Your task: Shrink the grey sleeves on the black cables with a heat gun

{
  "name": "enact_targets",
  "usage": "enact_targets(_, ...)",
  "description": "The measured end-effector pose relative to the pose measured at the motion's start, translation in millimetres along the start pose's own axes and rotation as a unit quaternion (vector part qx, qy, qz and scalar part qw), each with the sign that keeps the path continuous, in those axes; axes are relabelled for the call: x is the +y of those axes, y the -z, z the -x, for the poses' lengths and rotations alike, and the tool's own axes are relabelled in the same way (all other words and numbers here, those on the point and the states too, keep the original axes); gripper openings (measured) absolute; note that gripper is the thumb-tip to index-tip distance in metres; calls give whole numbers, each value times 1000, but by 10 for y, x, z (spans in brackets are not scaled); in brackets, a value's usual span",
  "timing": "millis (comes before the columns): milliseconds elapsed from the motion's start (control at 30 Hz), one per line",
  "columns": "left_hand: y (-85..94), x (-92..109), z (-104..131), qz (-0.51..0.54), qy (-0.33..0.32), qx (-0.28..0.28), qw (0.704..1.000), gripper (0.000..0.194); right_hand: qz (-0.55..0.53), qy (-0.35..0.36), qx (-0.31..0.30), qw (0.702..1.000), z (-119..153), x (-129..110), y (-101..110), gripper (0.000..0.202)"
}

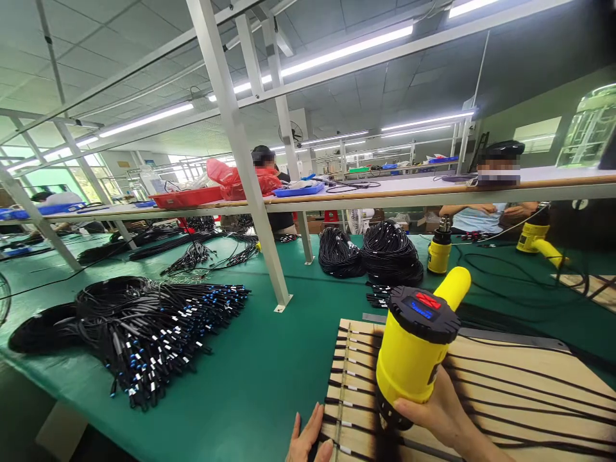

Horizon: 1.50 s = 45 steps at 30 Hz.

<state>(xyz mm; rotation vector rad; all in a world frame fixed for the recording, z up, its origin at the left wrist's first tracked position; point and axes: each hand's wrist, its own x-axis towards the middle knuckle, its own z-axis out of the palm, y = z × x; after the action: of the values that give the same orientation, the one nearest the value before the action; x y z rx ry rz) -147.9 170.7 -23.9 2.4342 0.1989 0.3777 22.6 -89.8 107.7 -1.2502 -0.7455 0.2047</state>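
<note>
My right hand is wrapped round a yellow heat gun with a black end cap and a small lit display. Its nozzle points down at black cables laid in a row across a wooden board. White labels mark the cables near their left ends, and a dark scorched band runs beneath the nozzle. At the board's lower left edge is my left hand, fingers stretched out and apart beside the cable ends. A cable end lies between its fingers and thumb; whether they press on it I cannot tell.
A large bundle of black cables lies on the green table to the left. Coiled cables and another yellow heat gun stand behind the board. A white post carries the shelf. A co-worker sits opposite.
</note>
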Motion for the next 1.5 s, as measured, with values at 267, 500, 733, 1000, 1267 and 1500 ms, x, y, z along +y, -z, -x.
enact_targets(267,97,147,-25,-9,7,-28,1000,55,-2,2,-7,1000,-19,39,-35,34)
enact_targets(500,181,255,-54,-28,-7,-42,999,53,-41,4,-16,999,-32,35,-50,39)
enact_targets(733,166,234,-53,-28,-26,-18,999,52,-58,3,-15,998,-77,14,-40,41)
enact_targets(1000,31,51,-16,-18,-27,0,999,52,-56,10,-27,998,-86,-43,-99,41)
enact_targets(1267,95,165,-23,-31,-32,11,999,52,-37,8,-26,999,-77,10,-84,42)
enact_targets(1500,138,240,-34,-34,-38,9,999,52,-37,8,-24,999,-72,13,-87,39)
